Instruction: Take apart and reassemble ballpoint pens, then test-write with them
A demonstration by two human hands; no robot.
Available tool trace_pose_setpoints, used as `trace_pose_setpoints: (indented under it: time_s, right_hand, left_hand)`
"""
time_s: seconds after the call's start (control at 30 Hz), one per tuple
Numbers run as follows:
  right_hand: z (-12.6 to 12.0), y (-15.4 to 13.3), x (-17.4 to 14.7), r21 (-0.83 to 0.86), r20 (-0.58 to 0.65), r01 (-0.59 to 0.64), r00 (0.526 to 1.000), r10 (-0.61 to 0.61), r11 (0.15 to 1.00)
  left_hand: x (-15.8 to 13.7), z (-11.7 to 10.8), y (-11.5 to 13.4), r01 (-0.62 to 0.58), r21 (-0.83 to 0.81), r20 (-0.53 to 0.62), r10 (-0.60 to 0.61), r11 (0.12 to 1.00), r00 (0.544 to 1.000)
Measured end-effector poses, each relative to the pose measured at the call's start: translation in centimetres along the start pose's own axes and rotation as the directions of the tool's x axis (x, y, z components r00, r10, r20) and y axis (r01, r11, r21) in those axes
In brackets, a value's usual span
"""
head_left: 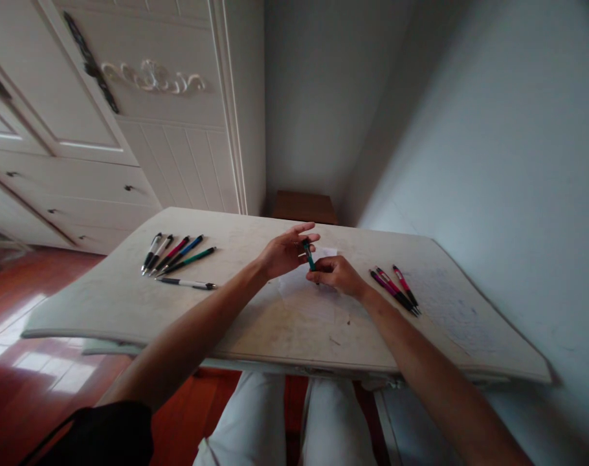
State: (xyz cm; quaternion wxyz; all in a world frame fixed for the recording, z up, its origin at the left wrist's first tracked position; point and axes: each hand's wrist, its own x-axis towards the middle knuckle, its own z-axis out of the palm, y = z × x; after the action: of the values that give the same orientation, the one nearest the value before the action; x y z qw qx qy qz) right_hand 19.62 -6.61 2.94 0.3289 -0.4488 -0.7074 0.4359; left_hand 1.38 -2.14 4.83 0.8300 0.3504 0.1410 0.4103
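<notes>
A green pen (308,254) stands nearly upright over the middle of the white table (129,310). My right hand (337,274) grips its lower end, fingers curled around it. My left hand (287,249) pinches the pen's upper end with thumb and forefinger, the other fingers spread. A sheet of paper (314,301) lies under both hands. Several pens (178,255) lie side by side at the table's left, with one more white pen (190,283) below them. Three red and purple pens (396,290) lie to the right of my right hand.
A white wardrobe with drawers (105,162) stands behind the table at left. A brown wooden piece (304,207) sits in the far corner. A grey wall (493,162) runs along the table's right side. Red wooden floor (27,362) lies at left.
</notes>
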Motion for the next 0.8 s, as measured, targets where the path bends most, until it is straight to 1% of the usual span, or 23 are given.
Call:
trace_pose_setpoints:
  time_s: [0.1,0.17,0.2,0.23,0.27,0.3,0.33,0.37,0.4,0.43,0.47,0.5,0.57,0.63,0.73,0.8]
  right_hand:
    - [-0.2,0.0,0.1,0.007,-0.038,-0.008,0.999,0.008,1.000]
    - [-0.5,-0.2,0.1,0.046,-0.079,-0.012,0.997,0.016,0.999]
    - [-0.7,-0.3,0.1,0.077,-0.103,-0.011,0.994,0.019,0.997]
    - [-0.8,-0.4,0.1,0.112,-0.131,-0.008,0.991,0.022,0.994]
    - [-1.0,-0.5,0.0,0.143,-0.164,0.000,0.986,0.023,0.990]
    - [-1.1,-0.5,0.0,0.166,-0.196,0.011,0.980,0.022,0.986]
    - [-1.3,-0.5,-0.1,0.178,-0.225,0.023,0.974,0.018,0.984]
    - [-1.4,-0.4,-0.1,0.180,-0.247,0.033,0.969,0.013,0.983]
    - [-1.5,-0.4,-0.2,0.179,-0.266,0.041,0.964,0.008,0.983]
    - [-1.6,-0.3,-0.3,0.179,-0.282,0.048,0.959,0.005,0.983]
    - [-1.7,-0.2,-0.3,0.181,-0.294,0.050,0.956,0.006,0.982]
    - [-1.8,-0.2,-0.3,0.187,-0.304,0.048,0.953,0.011,0.981]
    - [-2.0,-0.1,-0.4,0.187,-0.317,0.034,0.948,0.027,0.982]
    - [-2.1,0.0,-0.4,0.151,-0.320,0.014,0.947,0.035,0.988]
    - [-2.1,0.3,-0.4,0.069,-0.325,-0.012,0.945,0.034,0.998]
    - [-1.9,0.6,-0.4,0.027,-0.318,-0.035,0.947,0.042,0.999]
  left_hand:
    - [0.0,0.5,-0.1,-0.018,-0.001,-0.025,0.017,1.000,1.000]
    - [0.2,0.5,-0.1,-0.032,0.028,-0.050,0.034,0.999,0.998]
    - [0.3,0.2,-0.2,-0.049,0.073,-0.065,0.054,0.996,0.996]
    - [0.5,-0.1,-0.2,-0.073,0.154,-0.083,0.087,0.985,0.993]
    - [0.6,-0.6,-0.3,-0.105,0.273,-0.099,0.136,0.956,0.986]
    - [0.7,-1.3,-0.3,-0.138,0.427,-0.108,0.202,0.894,0.973]
    - [0.8,-2.0,-0.4,-0.158,0.603,-0.093,0.265,0.782,0.960]
    - [0.8,-2.8,-0.4,-0.169,0.753,-0.048,0.309,0.636,0.950]
    - [0.8,-3.5,-0.5,-0.167,0.857,0.011,0.306,0.488,0.952]
    - [0.8,-4.2,-0.6,-0.161,0.921,0.057,0.286,0.356,0.957]
    - [0.8,-4.8,-0.6,-0.147,0.956,0.079,0.262,0.253,0.962]
    - [0.8,-5.2,-0.7,-0.131,0.977,0.089,0.235,0.170,0.968]
    - [0.7,-5.8,-0.7,-0.091,0.995,0.079,0.205,0.048,0.975]
    - [0.7,-6.0,-0.6,-0.052,0.998,0.059,0.210,-0.040,0.976]
    - [0.7,-6.2,-0.5,-0.005,0.991,0.038,0.232,-0.137,0.972]
    - [0.7,-6.2,-0.3,0.016,0.985,0.027,0.242,-0.174,0.970]
